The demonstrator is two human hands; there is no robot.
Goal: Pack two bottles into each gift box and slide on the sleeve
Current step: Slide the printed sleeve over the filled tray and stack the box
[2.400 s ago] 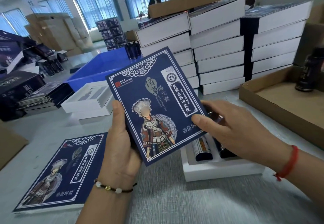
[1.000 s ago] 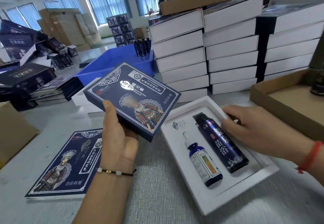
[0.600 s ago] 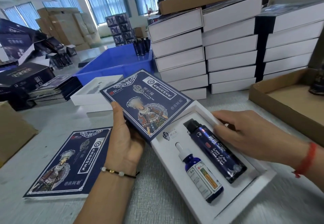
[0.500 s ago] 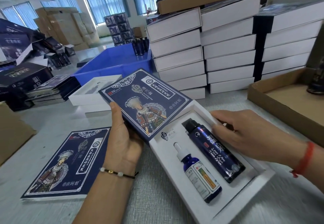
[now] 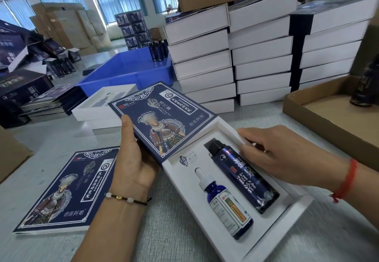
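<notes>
A white gift box (image 5: 295, 210) lies open on the table in front of me. In its insert rest a small blue dropper bottle (image 5: 225, 202) and, to its right, a taller dark blue bottle (image 5: 244, 174). My right hand (image 5: 274, 153) grips the box's far right edge beside the tall bottle. My left hand (image 5: 133, 159) holds a dark blue printed sleeve (image 5: 162, 118), whose open end overlaps the box's upper left corner. A second flat sleeve (image 5: 67, 190) lies on the table to the left.
Stacks of white boxes (image 5: 258, 56) rise behind the work spot. A blue plastic tray (image 5: 131, 73) with dark bottles sits at the back left, an empty white box (image 5: 102, 105) before it. A shallow cardboard tray (image 5: 336, 116) stands at the right, a pile of sleeves (image 5: 51, 103) at the left.
The sleeve came down from upright in front of the box to level. It now meets the box's upper left corner. My right hand stays on the box's right edge.
</notes>
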